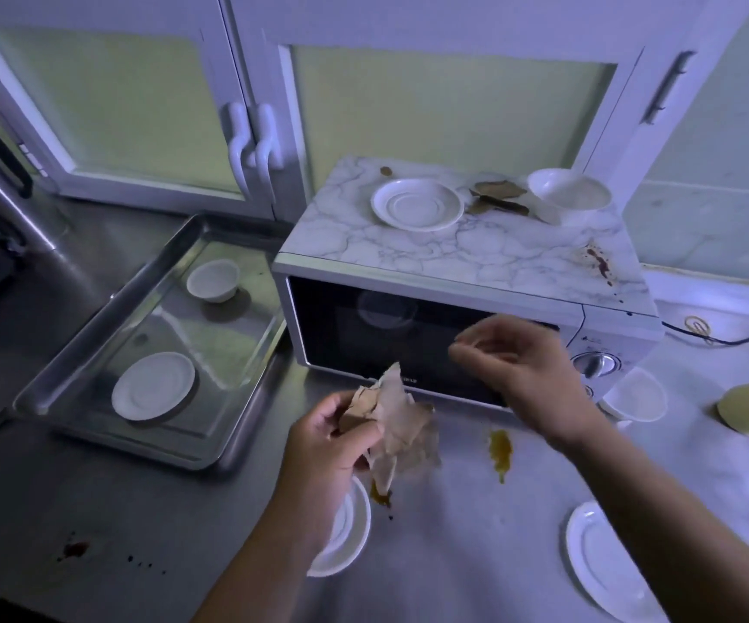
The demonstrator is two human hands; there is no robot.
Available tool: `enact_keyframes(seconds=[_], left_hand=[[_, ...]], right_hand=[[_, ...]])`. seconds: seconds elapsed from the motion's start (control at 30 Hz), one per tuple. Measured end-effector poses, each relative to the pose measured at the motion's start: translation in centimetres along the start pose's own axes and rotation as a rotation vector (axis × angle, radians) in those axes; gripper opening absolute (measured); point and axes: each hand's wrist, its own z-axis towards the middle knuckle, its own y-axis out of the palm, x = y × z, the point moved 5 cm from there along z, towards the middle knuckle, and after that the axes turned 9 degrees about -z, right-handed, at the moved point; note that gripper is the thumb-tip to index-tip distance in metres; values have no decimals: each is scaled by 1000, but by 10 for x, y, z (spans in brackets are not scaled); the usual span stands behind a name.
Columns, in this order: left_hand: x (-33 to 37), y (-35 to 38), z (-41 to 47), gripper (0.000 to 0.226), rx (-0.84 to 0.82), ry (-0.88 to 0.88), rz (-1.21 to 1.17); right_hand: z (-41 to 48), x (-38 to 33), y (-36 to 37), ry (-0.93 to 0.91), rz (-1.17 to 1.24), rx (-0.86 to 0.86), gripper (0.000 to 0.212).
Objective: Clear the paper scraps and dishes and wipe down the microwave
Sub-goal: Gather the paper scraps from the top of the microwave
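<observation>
The left hand (332,438) is raised over the pale tabletop (453,555), its fingers (363,431) curled tight round a wad of crumpled brown paper scraps (397,420). The right hand (516,366) hovers just beyond that, in front of the dark door of the white marble-patterned microwave (453,249). Its wrist is bent and its fingertips are drawn close together; whether they pinch anything I cannot tell.

Left of the fingers sits a shallow steel tray (71,370), its rim almost touching the microwave's side. Between the tray and the near edge the tabletop gives open room.

I count four white round saucers: one in the tray (152,386), one under the left wrist (350,528), one near the right forearm (602,559), one on the microwave's top (417,204). There are three white bowls: one in the tray (213,281), one on the microwave's top (568,191), one right of the microwave (633,393). More flat brown paper scraps (498,195) lie between that upper saucer and bowl. A yellow smear (500,447) marks the tabletop right of the held paper.
</observation>
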Motion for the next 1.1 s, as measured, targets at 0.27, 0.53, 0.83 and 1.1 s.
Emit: enact_keyframes(seconds=[0.27, 0.53, 0.83, 1.1], left_hand=[[27, -14, 37, 27, 11, 14, -58], [64, -7, 75, 26, -19, 83, 4], [93, -5, 100, 28, -46, 140, -25], [56, 4, 84, 27, -56, 21, -58]], right_hand=[[166, -55, -82, -127, -1200, 54, 59], [259, -22, -60, 111, -1565, -271, 66], [280, 8, -42, 114, -1599, -290, 46], [254, 7, -39, -44, -1523, -147, 28]])
